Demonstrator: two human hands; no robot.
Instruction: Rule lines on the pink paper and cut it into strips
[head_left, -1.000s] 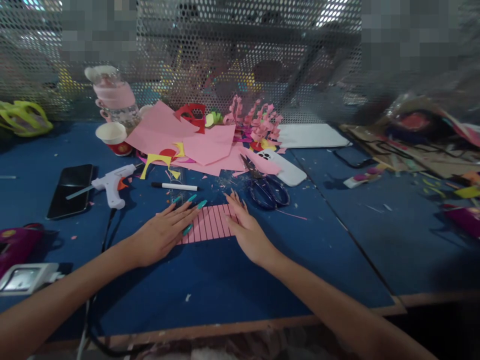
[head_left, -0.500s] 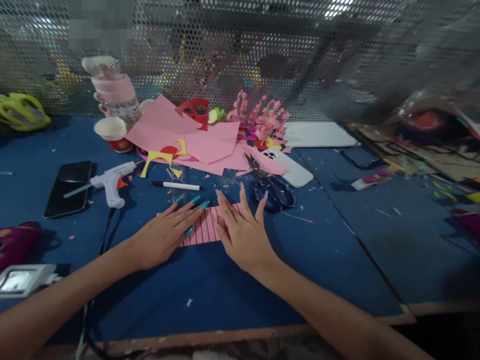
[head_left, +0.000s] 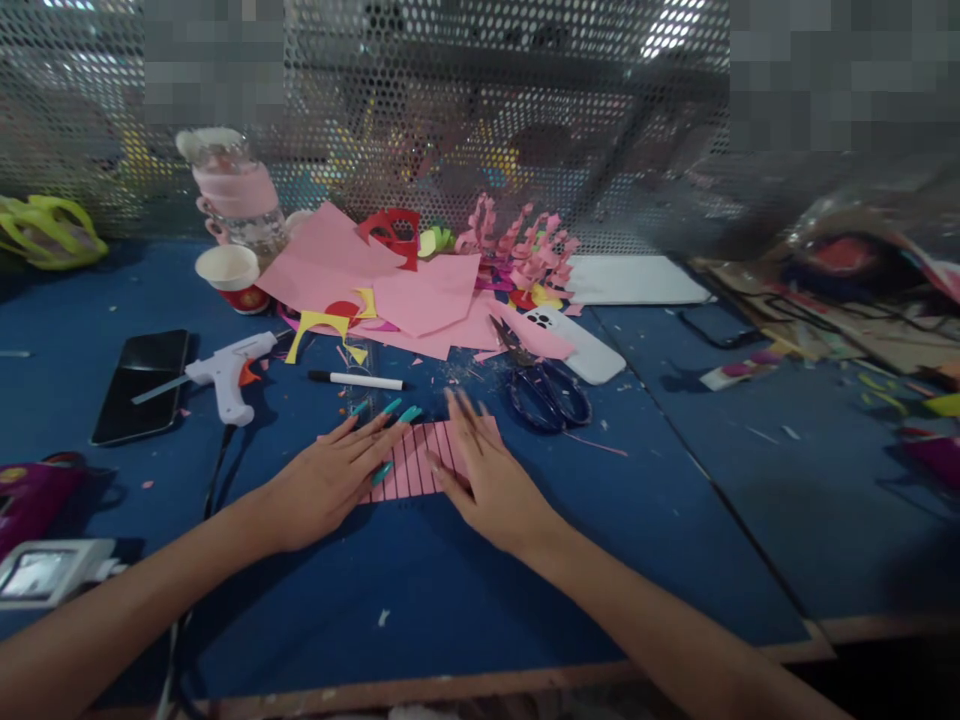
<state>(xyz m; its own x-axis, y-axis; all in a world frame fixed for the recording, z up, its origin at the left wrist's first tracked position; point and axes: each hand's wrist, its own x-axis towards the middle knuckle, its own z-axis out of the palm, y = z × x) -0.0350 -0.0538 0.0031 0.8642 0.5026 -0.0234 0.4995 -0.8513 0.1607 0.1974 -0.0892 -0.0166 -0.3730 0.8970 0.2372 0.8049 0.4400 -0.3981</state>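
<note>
A strip of pink paper (head_left: pixel 417 462) with dark parallel lines across it lies flat on the blue table. My left hand (head_left: pixel 330 482), with teal nails, rests flat over the strip's left end, fingers stretched out. Over its right part lies my right hand (head_left: pixel 491 485), fingers extended and held near each other, thumb apart. Neither hand grips anything. Just beyond the strip are a capped white marker (head_left: pixel 367 381) and dark-handled scissors (head_left: pixel 546 390), blades partly open and pointing away. The parts of the strip under my hands are hidden.
Pink sheets (head_left: pixel 337 260) and curled pink paper pieces (head_left: pixel 536 250) lie at the back. Left are a glue gun (head_left: pixel 229 375), a black phone (head_left: pixel 146 385), a paper cup (head_left: pixel 232 275) and a bottle (head_left: pixel 244 190). A white phone (head_left: pixel 589 350) lies behind the scissors. Perforated metal (head_left: pixel 450 120) stands behind.
My right hand's fingers have drawn closer together, and more of the strip's right end shows. My left hand stays in place on the paper. The whole view has shifted slightly.
</note>
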